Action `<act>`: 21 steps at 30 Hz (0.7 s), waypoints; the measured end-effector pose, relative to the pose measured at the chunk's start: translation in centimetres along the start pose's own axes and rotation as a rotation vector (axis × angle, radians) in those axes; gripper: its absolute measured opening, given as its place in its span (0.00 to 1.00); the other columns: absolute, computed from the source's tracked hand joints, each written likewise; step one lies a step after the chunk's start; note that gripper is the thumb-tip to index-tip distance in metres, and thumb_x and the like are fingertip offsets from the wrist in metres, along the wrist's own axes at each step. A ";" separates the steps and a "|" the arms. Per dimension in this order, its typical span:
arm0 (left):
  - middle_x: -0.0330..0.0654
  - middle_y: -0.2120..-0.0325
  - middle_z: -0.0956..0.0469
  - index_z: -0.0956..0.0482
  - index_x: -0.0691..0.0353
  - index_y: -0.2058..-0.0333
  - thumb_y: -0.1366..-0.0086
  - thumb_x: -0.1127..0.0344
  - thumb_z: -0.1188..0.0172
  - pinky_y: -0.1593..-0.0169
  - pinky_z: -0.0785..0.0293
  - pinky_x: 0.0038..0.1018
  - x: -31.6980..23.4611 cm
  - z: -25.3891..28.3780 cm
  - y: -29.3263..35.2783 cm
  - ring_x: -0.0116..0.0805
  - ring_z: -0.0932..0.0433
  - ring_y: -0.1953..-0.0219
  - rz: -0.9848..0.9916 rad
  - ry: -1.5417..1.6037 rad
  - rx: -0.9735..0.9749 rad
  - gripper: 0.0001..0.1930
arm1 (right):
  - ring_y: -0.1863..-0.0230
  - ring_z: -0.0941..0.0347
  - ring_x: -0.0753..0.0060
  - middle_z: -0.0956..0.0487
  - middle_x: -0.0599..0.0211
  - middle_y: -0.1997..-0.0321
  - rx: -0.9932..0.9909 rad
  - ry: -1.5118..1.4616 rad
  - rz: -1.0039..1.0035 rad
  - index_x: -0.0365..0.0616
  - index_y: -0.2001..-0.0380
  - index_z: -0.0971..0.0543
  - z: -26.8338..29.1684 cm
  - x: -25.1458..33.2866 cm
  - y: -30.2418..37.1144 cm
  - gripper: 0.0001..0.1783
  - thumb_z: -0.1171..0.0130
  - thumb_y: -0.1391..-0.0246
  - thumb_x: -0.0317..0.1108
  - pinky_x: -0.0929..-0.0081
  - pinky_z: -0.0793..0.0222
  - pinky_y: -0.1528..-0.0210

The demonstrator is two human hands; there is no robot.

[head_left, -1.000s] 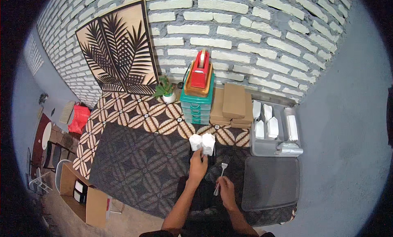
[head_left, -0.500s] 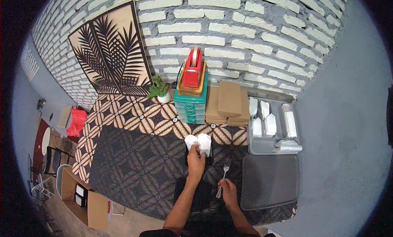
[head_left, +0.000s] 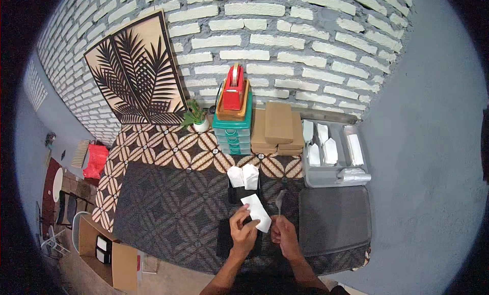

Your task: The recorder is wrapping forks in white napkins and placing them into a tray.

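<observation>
My left hand (head_left: 243, 235) pinches a white paper sleeve (head_left: 257, 213) with a slanted end, held tilted above the table. Close beside it, my right hand (head_left: 286, 238) grips a metal fork (head_left: 280, 199) by its handle, with the tines pointing away from me. The sleeve and the fork look apart. Just beyond my left hand, more white paper sleeves (head_left: 243, 176) stand in a small black holder (head_left: 239, 194). A dark flat thing (head_left: 224, 239), partly hidden by my left hand and arm, lies on the mat.
A grey tray (head_left: 334, 218) lies on the right, below a grey cutlery organizer (head_left: 333, 177) with wrapped white bundles. Brown boxes (head_left: 279, 123), green-topped drawers (head_left: 232, 132) and a potted plant (head_left: 201, 124) line the brick wall. A cardboard box (head_left: 125, 267) stands at lower left.
My left hand has drawn back from the black holder toward me with a white paper sleeve in it. The fork in my right hand has turned somewhat and the two hands are closer together.
</observation>
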State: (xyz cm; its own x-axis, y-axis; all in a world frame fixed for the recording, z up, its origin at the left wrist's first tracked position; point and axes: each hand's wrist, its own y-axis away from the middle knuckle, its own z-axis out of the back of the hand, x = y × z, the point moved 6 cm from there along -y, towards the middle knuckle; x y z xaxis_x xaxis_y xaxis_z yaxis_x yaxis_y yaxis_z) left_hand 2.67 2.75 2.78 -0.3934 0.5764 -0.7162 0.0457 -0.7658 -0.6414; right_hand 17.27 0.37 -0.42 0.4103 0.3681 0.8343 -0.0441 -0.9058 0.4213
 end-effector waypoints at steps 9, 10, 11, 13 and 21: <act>0.58 0.47 0.33 0.32 0.67 0.52 0.32 0.58 0.56 0.39 0.40 0.41 0.1 -0.5 3.1 0.50 0.32 0.45 0.798 1.027 -0.365 0.18 | 0.77 0.40 0.90 0.32 0.81 0.78 0.176 0.388 0.163 0.40 0.66 0.23 -2.9 2.7 3.5 0.13 0.39 0.44 0.40 0.84 0.43 0.77; 0.58 0.46 0.34 0.38 0.65 0.44 0.32 0.44 0.61 0.38 0.40 0.40 0.1 -1.4 3.9 0.51 0.32 0.45 1.046 1.332 -0.188 0.30 | 0.76 0.40 0.89 0.32 0.81 0.78 0.221 0.432 0.240 0.39 0.66 0.24 -3.5 3.3 4.0 0.13 0.40 0.44 0.40 0.83 0.43 0.76; 0.58 0.46 0.34 0.38 0.65 0.44 0.32 0.44 0.61 0.38 0.40 0.40 -0.3 -0.9 3.5 0.51 0.32 0.45 1.043 1.334 -0.189 0.30 | 0.76 0.40 0.89 0.32 0.81 0.78 0.222 0.435 0.242 0.39 0.66 0.24 -3.3 3.0 4.1 0.13 0.40 0.44 0.40 0.83 0.43 0.76; 0.58 0.46 0.33 0.40 0.65 0.41 0.35 0.39 0.60 0.39 0.40 0.42 -2.8 -2.4 3.3 0.50 0.32 0.45 1.349 1.800 -0.020 0.36 | 0.76 0.42 0.88 0.33 0.81 0.78 0.230 0.502 0.405 0.39 0.68 0.24 -2.8 2.8 4.4 0.14 0.39 0.44 0.40 0.82 0.43 0.74; 0.38 0.65 0.33 0.44 0.52 0.38 0.30 0.50 0.58 0.54 0.28 0.37 -3.3 -0.2 1.6 0.37 0.30 0.61 0.901 1.648 -0.193 0.25 | 0.76 0.43 0.87 0.37 0.80 0.80 0.155 0.750 0.295 0.39 0.70 0.25 -1.5 1.3 5.6 0.13 0.38 0.46 0.39 0.81 0.45 0.74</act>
State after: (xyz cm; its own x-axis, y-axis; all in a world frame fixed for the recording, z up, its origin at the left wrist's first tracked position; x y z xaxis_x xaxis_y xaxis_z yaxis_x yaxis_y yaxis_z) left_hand 4.21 -0.27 4.06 0.9529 -0.1751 -0.2474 -0.1571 -0.9834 0.0910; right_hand 16.19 -3.91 3.59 -0.3186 0.1025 0.9423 0.0943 -0.9858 0.1391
